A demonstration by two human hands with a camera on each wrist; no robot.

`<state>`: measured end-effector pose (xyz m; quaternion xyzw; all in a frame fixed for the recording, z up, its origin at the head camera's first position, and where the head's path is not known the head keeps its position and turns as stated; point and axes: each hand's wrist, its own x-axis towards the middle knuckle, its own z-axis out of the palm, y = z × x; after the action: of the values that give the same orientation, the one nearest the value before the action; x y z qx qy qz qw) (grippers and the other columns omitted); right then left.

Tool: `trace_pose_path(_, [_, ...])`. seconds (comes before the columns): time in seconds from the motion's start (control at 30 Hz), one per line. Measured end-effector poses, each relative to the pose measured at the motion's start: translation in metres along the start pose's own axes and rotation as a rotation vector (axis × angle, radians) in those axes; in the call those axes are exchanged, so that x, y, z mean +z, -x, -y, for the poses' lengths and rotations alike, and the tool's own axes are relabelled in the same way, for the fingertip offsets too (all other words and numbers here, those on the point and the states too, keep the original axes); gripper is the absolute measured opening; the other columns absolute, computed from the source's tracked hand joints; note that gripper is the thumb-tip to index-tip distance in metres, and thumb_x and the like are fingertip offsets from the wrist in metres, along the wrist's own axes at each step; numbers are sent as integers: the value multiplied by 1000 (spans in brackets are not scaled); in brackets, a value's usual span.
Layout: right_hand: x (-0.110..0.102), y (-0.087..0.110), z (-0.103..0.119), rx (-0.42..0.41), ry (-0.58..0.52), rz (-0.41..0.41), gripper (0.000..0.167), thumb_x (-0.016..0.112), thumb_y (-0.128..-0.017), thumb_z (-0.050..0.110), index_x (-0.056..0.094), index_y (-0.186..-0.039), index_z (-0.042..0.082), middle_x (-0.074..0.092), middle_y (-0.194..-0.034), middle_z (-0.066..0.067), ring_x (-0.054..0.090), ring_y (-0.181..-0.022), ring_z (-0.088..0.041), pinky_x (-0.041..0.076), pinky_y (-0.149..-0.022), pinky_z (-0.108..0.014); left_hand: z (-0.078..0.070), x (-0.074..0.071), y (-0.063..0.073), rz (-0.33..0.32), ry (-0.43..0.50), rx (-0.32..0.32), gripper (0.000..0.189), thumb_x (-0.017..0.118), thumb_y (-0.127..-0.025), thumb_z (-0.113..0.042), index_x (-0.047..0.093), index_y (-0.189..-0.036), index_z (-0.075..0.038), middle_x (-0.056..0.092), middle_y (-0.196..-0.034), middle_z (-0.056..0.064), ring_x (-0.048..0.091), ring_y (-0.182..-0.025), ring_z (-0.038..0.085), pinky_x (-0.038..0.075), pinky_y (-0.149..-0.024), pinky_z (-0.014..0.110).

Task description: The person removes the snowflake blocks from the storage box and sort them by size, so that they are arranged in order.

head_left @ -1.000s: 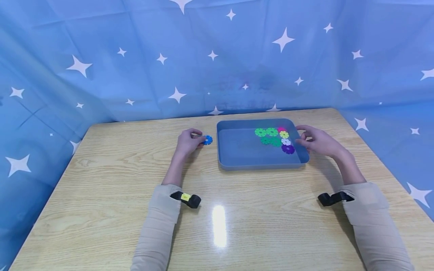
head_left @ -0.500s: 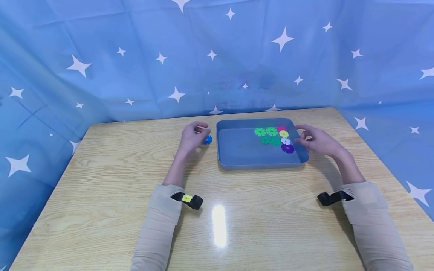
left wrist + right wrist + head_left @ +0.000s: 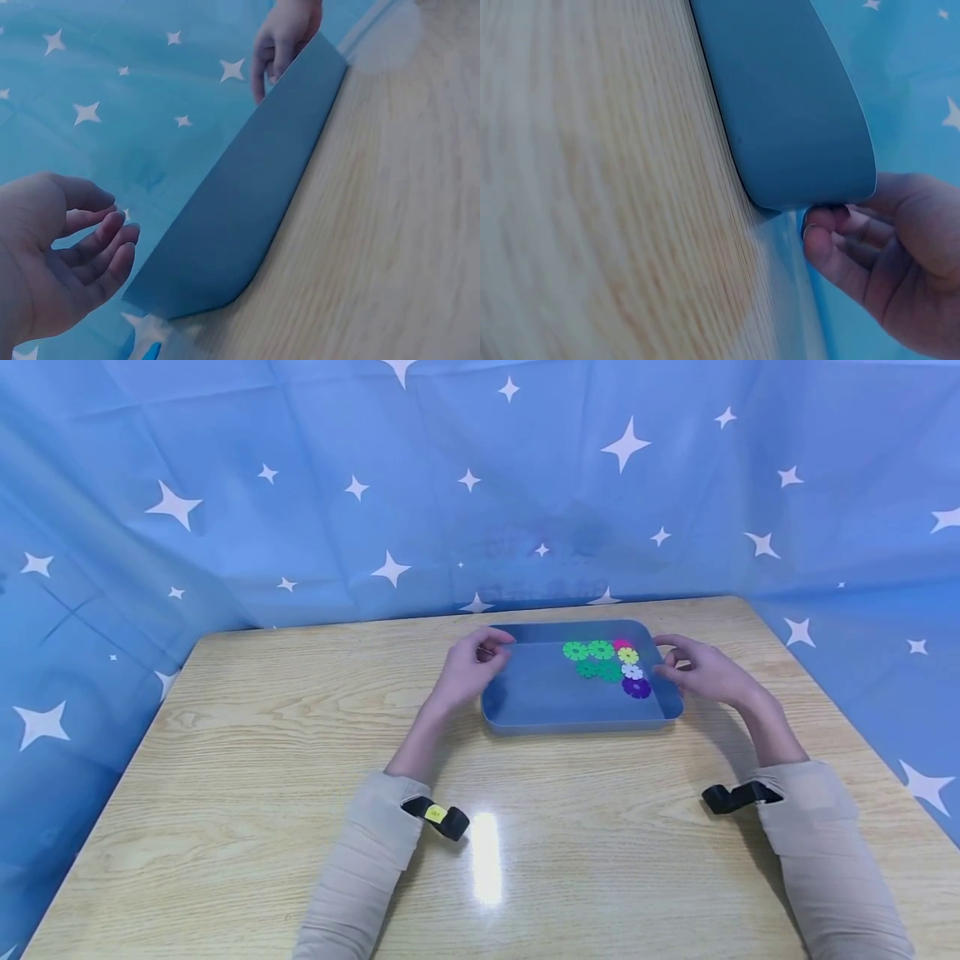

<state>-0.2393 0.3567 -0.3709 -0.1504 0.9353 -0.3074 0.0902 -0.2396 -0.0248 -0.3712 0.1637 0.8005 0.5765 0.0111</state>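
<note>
My left hand [image 3: 467,672] hovers with loosely curled fingers over the left rim of a shallow grey-blue tray [image 3: 540,703]. In the left wrist view nothing lies between its thumb and fingers. A bright blue snowflake disc [image 3: 152,351] shows only as a sliver on the table beside the tray's end; the left hand hides it in the head view. My right hand [image 3: 701,670] stays at the tray's right end, its bent fingertips right at the rim. Inside the tray are light green discs [image 3: 576,651], darker green discs [image 3: 610,672], and yellow [image 3: 627,656], white [image 3: 632,672], pink [image 3: 622,644] and purple [image 3: 637,687] ones.
The wooden table [image 3: 247,777] reaches back to a blue curtain [image 3: 420,527] with white stars. Each sleeve carries a black wrist mount [image 3: 738,797] near the cuff.
The left hand has let go of the blue disc and moved right, from the table beside the tray to above its left rim. The right hand and tray look the same.
</note>
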Motion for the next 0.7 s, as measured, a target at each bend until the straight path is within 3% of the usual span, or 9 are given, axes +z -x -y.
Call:
trace_pose_path(0.17, [0,1,0,-4,-12,5,56,56,-105,17,32,-151,-5,57,-98,-14,56,-61,-26,41,-55,-31,-2,11,2,64,-49,4,23,60,-100,-5,66,-122,-2,66,-102,10,62,-92,23,51,-81,29])
trace_pose_path(0.4, [-1,2,0,-3,-10,-2,55,57,-105,17,34,-150,-5,57,-97,-14,56,-61,-27,42,-54,-31,-2,29,-2,134,-67,36,25,60,-101,-6,64,-124,2,67,-105,13,63,-95,25,52,-85,30])
trace_pose_path(0.7, [1,-1,1,2,-27,12,56,56,-105,16,32,-151,-5,58,-98,-15,57,-61,-25,42,-55,-31,-2,51,-12,187,-138,1,27,59,-102,-8,64,-127,1,67,-115,12,64,-103,24,51,-89,29])
